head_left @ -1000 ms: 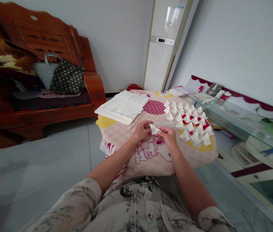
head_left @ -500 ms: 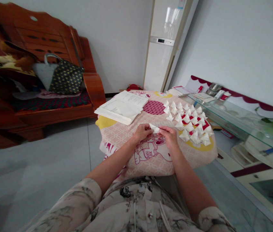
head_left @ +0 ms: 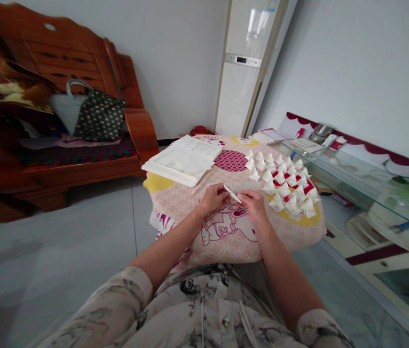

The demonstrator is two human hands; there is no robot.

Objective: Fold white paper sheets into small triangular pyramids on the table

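Between my two hands is a small piece of folded white paper (head_left: 232, 194), seen nearly edge-on above the table. My left hand (head_left: 214, 198) pinches its left end, fingers curled. At the other end, my right hand (head_left: 253, 203) grips it between thumb and fingertips. To the right, several folded white paper pieces (head_left: 284, 190) stand in rows on the patterned tablecloth (head_left: 190, 208). A thick stack of printed paper sheets (head_left: 184, 162) lies at the back left of the table.
A glass-topped cabinet (head_left: 363, 179) runs along the right, carrying a stack of papers (head_left: 267, 136) and small metal containers (head_left: 322, 133). On the left stands a wooden bench (head_left: 141, 130) with a dark patterned bag (head_left: 99, 116). A tall white air conditioner (head_left: 238, 92) stands behind the table.
The folded paper has turned in my fingers, from showing its flat printed face to a narrow edge. My right hand has shifted slightly left and down.
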